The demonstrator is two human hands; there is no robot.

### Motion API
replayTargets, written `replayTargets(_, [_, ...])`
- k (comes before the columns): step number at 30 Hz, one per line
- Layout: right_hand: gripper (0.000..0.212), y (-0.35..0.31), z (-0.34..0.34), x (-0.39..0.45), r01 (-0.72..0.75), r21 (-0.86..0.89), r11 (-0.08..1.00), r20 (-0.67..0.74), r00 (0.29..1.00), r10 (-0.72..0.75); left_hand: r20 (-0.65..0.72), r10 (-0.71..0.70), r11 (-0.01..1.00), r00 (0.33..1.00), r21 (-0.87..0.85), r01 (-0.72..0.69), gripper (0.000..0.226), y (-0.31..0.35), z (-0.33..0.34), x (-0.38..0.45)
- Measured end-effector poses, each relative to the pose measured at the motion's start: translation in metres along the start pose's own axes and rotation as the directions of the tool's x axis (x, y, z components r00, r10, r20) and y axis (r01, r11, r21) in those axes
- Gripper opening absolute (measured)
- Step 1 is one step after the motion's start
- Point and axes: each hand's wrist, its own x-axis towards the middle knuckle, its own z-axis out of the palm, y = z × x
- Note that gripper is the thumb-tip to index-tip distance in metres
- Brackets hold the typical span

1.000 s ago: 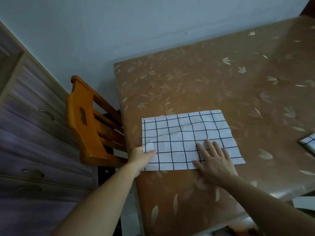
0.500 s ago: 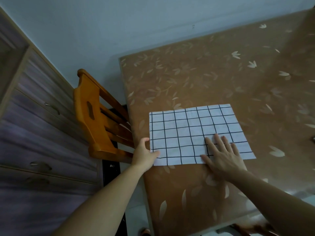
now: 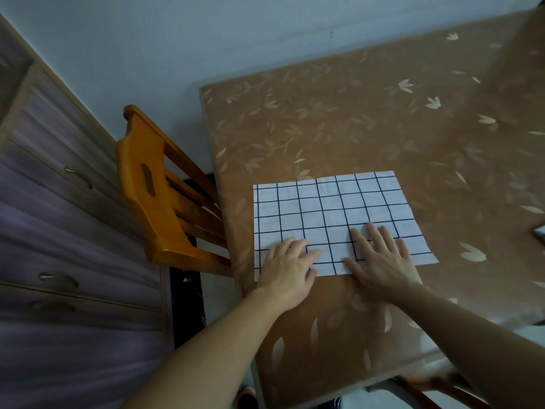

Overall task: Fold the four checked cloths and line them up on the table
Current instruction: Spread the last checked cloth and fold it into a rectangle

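A white cloth with a black check (image 3: 330, 208) lies flat on the brown leaf-patterned table (image 3: 368, 119), near its left edge. Both of my hands rest palm down on the cloth's near edge. My left hand (image 3: 290, 268) covers the near left part with its fingers spread. My right hand (image 3: 380, 258) presses the near middle, fingers apart and pointing away from me. Neither hand grips the cloth. At the right border of the view a small corner of another checked cloth (image 3: 540, 231) shows.
An orange wooden chair (image 3: 159, 196) stands tucked against the table's left side. A purple-grey chest of drawers (image 3: 53, 231) fills the left. A pale wall runs behind the table. Another chair's frame (image 3: 427, 388) shows below the table's near edge.
My left hand has let go of the cloth's near left corner and now lies flat on the cloth. The crease in the cloth has been smoothed out. My right hand has stayed in place.
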Motion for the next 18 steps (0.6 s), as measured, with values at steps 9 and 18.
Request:
replayTargets(9, [0.037, -0.042, 0.017, -0.007, 0.198, -0.059, 0.979, -0.335, 0.92, -0.206, 0.048, -0.067, 0.995, 0.997, 0.077, 0.063, 0.051, 0.005, 0.021, 0.005])
replayTargets(18, [0.027, -0.012, 0.028, -0.008, 0.215, -0.151, 0.965, -0.375, 0.891, -0.257, 0.062, -0.081, 0.991, 0.995, 0.11, 0.074, 0.054, 0.004, 0.026, 0.005])
